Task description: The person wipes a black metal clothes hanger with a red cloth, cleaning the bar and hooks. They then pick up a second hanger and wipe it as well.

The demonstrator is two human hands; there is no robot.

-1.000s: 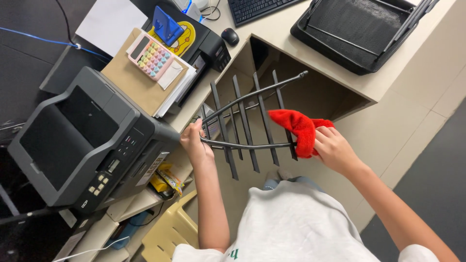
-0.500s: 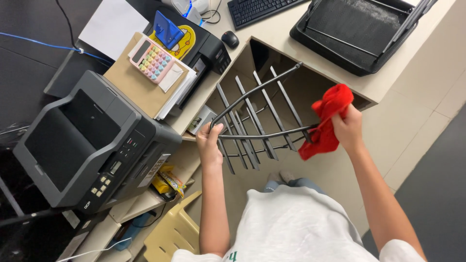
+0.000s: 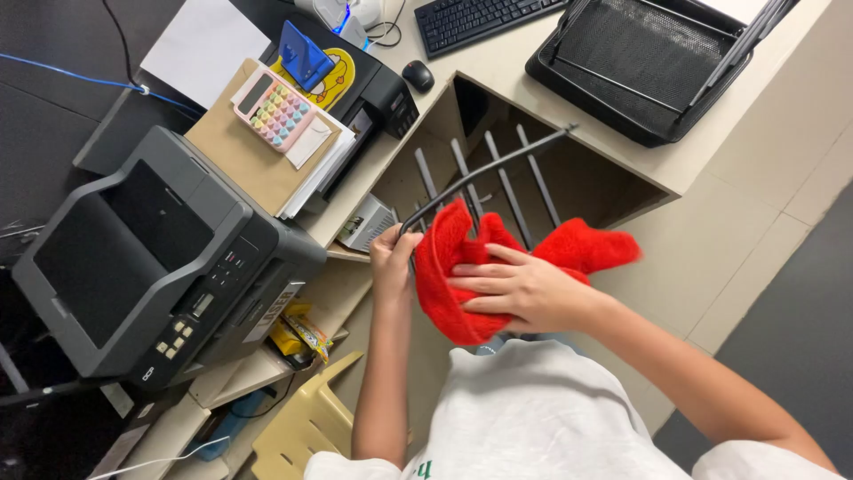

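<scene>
View from above of a person in a white shirt working at a beige corner desk [image 3: 498, 71]. The left hand [image 3: 393, 262] is clenched around the near end of a dark grey metal rack of parallel bars [image 3: 498, 173], while the right hand [image 3: 515, 289] lies with fingers spread flat on a red fluffy cloth [image 3: 453, 267], pressing it against the rack. The cloth covers the near part of the rack, so the bars' lower ends and the exact point of the left hand's grip are hidden; a loose red corner trails off to the right past the wrist. The rack is held in the air in front of the open recess under the desk, between the two hands and the desk edge. Its long rail runs diagonally from the left hand at lower left up to a free tip at upper right near a black mesh tray [image 3: 649, 62], with the shorter bars crossing it and pointing toward the recess. At left stand a dark grey printer [image 3: 151, 258] and a pastel-keyed calculator [image 3: 271, 108] on brown card. A black keyboard [image 3: 480, 18] is cut off at the top edge.
</scene>
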